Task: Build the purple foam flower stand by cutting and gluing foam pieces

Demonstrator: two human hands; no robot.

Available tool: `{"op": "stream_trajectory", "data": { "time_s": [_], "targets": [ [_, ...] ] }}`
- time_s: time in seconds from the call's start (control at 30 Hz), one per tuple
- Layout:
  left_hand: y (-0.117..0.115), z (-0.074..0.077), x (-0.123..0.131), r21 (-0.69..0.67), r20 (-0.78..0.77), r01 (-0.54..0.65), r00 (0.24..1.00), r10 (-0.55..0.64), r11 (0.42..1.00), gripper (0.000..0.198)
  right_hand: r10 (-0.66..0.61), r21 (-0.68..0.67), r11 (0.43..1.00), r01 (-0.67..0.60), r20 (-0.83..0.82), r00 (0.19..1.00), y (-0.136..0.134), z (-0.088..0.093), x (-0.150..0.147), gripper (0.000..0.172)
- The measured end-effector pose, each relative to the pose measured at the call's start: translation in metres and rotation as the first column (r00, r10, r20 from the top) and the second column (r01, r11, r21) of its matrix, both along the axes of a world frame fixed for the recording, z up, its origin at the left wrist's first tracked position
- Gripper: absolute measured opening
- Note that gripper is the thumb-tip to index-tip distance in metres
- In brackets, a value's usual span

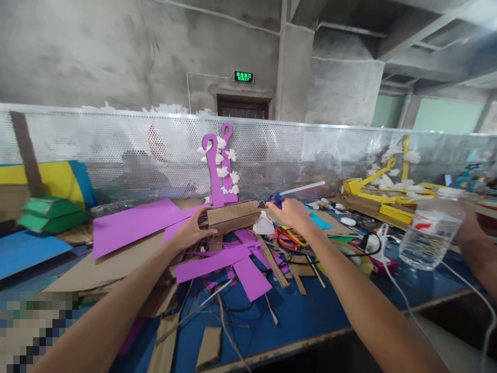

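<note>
My left hand (194, 226) is closed on the left end of a long, narrow cardboard box (233, 215), thumb above and fingers along its side. In my right hand (292, 213) is a blue glue gun (276, 199), with a pale glue stick (305, 188) poking out of its back. The gun's tip points at the right end of the box. Behind the box stands a purple hooked cardboard shape (215, 173) with white paper tufts. Purple paper strips (213, 263) and cardboard scraps lie below my hands.
A large purple sheet (132, 225) lies at left, near a green cardboard piece (50, 215). A clear plastic bottle (430, 230) stands at right, beside white cables. Yellow cardboard pieces (396, 212) lie farther back. A perforated metal screen (279, 155) runs behind the blue table (295, 316).
</note>
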State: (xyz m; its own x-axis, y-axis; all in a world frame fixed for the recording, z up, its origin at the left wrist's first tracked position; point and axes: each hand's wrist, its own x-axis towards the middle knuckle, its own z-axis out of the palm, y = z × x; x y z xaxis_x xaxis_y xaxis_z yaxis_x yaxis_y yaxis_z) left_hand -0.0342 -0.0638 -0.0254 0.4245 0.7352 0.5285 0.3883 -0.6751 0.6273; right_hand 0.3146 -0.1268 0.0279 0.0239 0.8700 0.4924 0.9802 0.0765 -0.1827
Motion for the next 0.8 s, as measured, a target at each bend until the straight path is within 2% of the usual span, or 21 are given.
{"op": "stream_trajectory", "data": {
  "time_s": [0.2, 0.47, 0.67, 0.8],
  "targets": [
    [0.007, -0.004, -0.002, 0.018, 0.006, -0.019, 1.000, 0.019, 1.000, 0.081, 0.004, 0.006, 1.000, -0.004, 0.004, 1.000, -0.001, 0.000, -0.002, 0.067],
    [-0.006, 0.004, 0.002, 0.003, -0.005, 0.005, 1.000, -0.005, 1.000, 0.083, -0.021, 0.034, 0.999, 0.021, 0.011, 1.000, -0.003, -0.001, -0.004, 0.065],
    [-0.005, 0.002, 0.002, 0.041, -0.017, -0.043, 0.999, 0.044, 0.998, 0.084, 0.063, 0.049, 0.997, -0.062, -0.024, 0.998, -0.004, -0.005, -0.017, 0.062],
    [-0.006, 0.002, 0.005, 0.045, -0.026, -0.065, 0.997, 0.066, 0.997, 0.084, 0.197, 0.072, 0.979, -0.192, -0.083, 0.977, -0.007, -0.010, -0.034, 0.056]
  ]
}}
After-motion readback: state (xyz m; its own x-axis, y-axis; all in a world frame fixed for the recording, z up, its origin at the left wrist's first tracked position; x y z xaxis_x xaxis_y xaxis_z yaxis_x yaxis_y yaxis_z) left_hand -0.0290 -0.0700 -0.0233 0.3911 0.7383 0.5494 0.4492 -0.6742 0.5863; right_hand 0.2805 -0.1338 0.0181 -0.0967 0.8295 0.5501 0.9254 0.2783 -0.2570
